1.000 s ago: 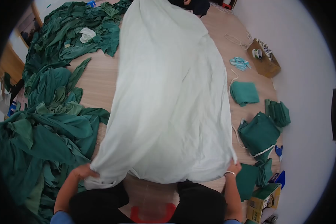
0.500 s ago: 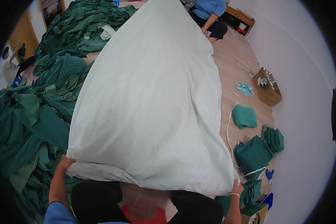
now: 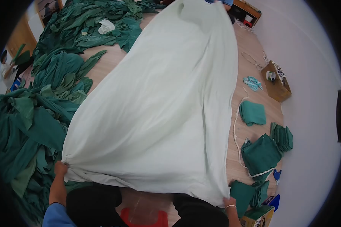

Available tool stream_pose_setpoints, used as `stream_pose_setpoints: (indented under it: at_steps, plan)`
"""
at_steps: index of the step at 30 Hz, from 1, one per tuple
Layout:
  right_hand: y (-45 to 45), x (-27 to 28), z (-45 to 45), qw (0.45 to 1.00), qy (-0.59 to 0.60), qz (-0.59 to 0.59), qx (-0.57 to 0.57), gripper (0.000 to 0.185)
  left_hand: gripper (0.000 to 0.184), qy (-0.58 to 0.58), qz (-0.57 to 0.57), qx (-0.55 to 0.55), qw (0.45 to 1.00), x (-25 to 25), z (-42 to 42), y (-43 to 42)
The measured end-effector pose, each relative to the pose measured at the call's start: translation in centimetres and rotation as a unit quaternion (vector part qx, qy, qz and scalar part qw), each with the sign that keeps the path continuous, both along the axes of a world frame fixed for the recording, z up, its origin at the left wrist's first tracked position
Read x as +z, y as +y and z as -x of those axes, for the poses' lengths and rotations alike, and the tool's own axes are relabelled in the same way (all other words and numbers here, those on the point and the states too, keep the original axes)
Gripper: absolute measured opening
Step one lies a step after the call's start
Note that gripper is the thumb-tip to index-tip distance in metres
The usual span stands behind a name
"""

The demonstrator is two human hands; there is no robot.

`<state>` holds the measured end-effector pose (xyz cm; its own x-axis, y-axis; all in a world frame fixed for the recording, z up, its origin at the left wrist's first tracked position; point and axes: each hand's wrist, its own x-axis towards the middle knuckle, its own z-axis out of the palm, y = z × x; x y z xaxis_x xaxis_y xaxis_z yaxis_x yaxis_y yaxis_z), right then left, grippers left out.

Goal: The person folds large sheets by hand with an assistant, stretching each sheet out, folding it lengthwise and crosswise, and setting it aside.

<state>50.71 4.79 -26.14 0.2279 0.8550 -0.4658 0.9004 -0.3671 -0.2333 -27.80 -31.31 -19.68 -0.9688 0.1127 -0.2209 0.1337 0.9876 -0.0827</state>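
Observation:
A large pale cloth [image 3: 155,102] stretches from my hands toward the far end of the room. My left hand [image 3: 60,169] is closed on its near left corner, beside the green fabric heap. At the near right corner, my right hand [image 3: 229,203] grips the cloth edge, close to a dark green folded cloth [image 3: 241,193]. The far end of the pale cloth is by a person in a blue top [image 3: 227,3], whose hand is partly visible at its edge. Folds run lengthwise down the right part of the cloth.
Green fabric [image 3: 38,125] is heaped along the left. On the right lie folded green bundles [image 3: 261,153], a white cord [image 3: 235,130], a cardboard box [image 3: 275,85] and a yellow box [image 3: 267,217]. Another person [image 3: 7,70] sits far left. A red stool [image 3: 161,219] is below me.
My left hand has moved outward to the left, widening the near edge. The cloth's far end has swung right and spread out since half a second ago, partly covering the person there.

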Motion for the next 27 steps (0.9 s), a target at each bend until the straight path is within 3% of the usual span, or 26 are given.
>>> stream_pose_setpoints:
  at_steps: [2,3,5,7,9,12,13,15,17,19,20,21,23,25,27]
  plan:
    - [0.7,2.4,-0.3,0.939,0.206,-0.172,-0.215,0.026,0.029,0.011,0.02,0.002,1.0,-0.3,0.6,-0.3]
    - [1.5,2.2,-2.1,0.926,0.221,-0.225,-0.206,0.018,0.029,0.01,0.017,0.001,1.0,-0.8,1.1,-0.6]
    - [2.8,3.5,-3.5,0.92,0.225,-0.244,-0.207,0.02,0.03,-0.014,0.027,-0.071,0.997,-1.9,1.9,-0.7]
    - [4.1,5.3,-3.8,0.915,0.212,-0.274,-0.208,0.022,0.029,-0.003,-0.004,-0.07,0.998,-2.5,1.3,0.9]
    - [5.0,7.9,-2.6,0.918,0.221,-0.253,-0.211,0.024,0.028,-0.03,-0.063,-0.061,0.996,-1.6,-0.6,3.4]
    - [4.9,12.1,0.3,0.941,0.301,-0.041,-0.15,0.041,0.024,-0.063,-0.069,-0.111,0.989,-1.7,-1.9,6.0]
    - [4.8,12.1,0.8,0.952,0.289,0.021,-0.101,0.041,0.025,-0.104,-0.062,-0.107,0.987,-1.5,-2.9,7.3]
    - [4.7,13.3,4.9,0.979,0.151,0.136,-0.014,0.05,0.037,-0.138,-0.11,-0.185,0.967,-1.5,-5.3,9.0]
    - [4.6,11.2,6.2,0.977,0.129,0.164,0.04,0.048,0.043,-0.457,-0.135,-0.127,0.87,-0.1,-6.6,12.0]
    - [4.5,10.9,8.8,0.972,0.097,0.159,0.145,0.044,0.044,-0.509,-0.231,0.05,0.828,0.2,-7.1,13.7]
    - [3.7,12.2,12.1,0.977,0.103,0.153,0.109,0.046,0.047,-0.366,-0.301,-0.036,0.88,-2.7,-5.8,12.6]
    - [3.9,10.9,11.7,0.977,0.033,0.159,0.14,0.049,0.051,-0.207,-0.353,-0.123,0.904,-5.7,-4.5,11.5]
    - [3.1,9.4,12.0,0.973,0.118,0.149,0.133,0.046,0.055,-0.149,-0.308,-0.08,0.936,-6.5,-2.9,11.1]
    - [2.7,6.3,9.8,0.976,0.119,0.125,0.132,0.041,0.059,-0.104,-0.261,-0.05,0.958,-7.1,-2.9,11.8]
    - [2.4,3.4,8.7,0.982,0.116,0.087,0.118,0.036,0.065,-0.229,-0.228,-0.01,0.946,-7.3,-4.5,12.4]
